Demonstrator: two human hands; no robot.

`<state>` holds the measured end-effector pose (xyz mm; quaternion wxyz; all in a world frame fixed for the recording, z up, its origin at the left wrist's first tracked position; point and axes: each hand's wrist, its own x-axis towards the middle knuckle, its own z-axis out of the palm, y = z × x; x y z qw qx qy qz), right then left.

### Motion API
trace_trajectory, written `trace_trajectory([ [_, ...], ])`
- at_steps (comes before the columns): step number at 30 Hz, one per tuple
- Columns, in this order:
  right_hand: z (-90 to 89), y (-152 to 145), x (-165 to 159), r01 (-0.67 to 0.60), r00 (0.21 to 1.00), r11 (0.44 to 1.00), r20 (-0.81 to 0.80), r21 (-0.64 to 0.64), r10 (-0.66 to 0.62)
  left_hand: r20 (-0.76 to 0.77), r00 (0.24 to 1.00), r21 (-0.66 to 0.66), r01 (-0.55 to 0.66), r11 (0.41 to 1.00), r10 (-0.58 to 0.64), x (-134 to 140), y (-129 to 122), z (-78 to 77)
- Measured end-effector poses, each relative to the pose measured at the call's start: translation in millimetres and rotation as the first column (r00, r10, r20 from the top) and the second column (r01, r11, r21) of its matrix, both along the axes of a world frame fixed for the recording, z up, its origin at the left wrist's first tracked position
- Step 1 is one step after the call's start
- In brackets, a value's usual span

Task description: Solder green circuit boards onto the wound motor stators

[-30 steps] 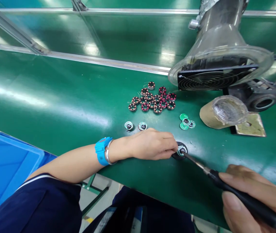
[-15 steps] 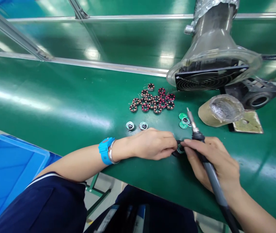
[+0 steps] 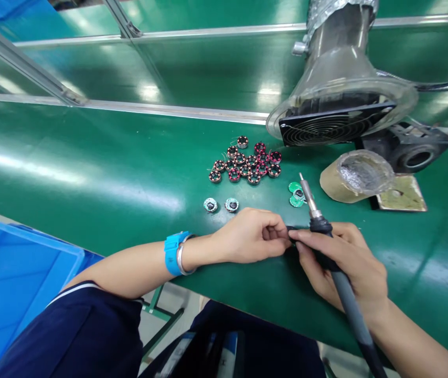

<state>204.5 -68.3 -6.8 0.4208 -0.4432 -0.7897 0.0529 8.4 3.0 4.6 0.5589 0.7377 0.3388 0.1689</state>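
Note:
My left hand (image 3: 253, 235) is closed, its thumb and fingers pinching a small dark round part (image 3: 295, 229) that they mostly cover. My right hand (image 3: 355, 268) grips a soldering iron (image 3: 344, 289), whose metal tip points up and away from the part. The right thumb and forefinger also touch the part's right side. Beyond my left hand lie two small round pieces with speckled green-white tops, one on the left (image 3: 210, 205) and one on the right (image 3: 231, 205). Several green round circuit boards (image 3: 296, 201) overlap just past the iron.
Several copper and red wound coil rings (image 3: 245, 170) cluster farther back on the green bench (image 3: 129, 178). A clear fume hood with a fan (image 3: 334, 126) hangs at right, above a tan cup (image 3: 338, 181) and an iron stand (image 3: 408, 152). A blue bin (image 3: 23, 294) stands left.
Both hands have tilted the dark round part, so its greenish face no longer shows. My left fingers have curled and turned. The iron stays in my right hand; the camera has shifted slightly.

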Motion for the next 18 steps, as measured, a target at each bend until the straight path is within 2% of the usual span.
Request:
trace_trajectory([
  [4,-1.7,-1,0,0.000,1.000,1.000,0.003,-0.002,0.000,-0.030,0.999,-0.104,-0.014,0.995,0.011,-2,2,0.9],
  [8,-2.3,0,1,-0.019,0.999,1.000,0.035,-0.022,0.020,-0.035,0.999,-0.149,0.009,0.989,-0.015,-5,5,1.0],
  [14,-1.7,-2,4,-0.115,0.992,0.992,0.041,-0.044,0.116,-0.074,0.997,-0.087,0.010,0.996,-0.017,-5,6,2.1],
  [18,11.2,-5,11,-0.046,0.999,0.998,-0.022,-0.039,0.045,-0.099,0.995,-0.053,0.006,0.999,-0.011,-3,5,3.5],
])
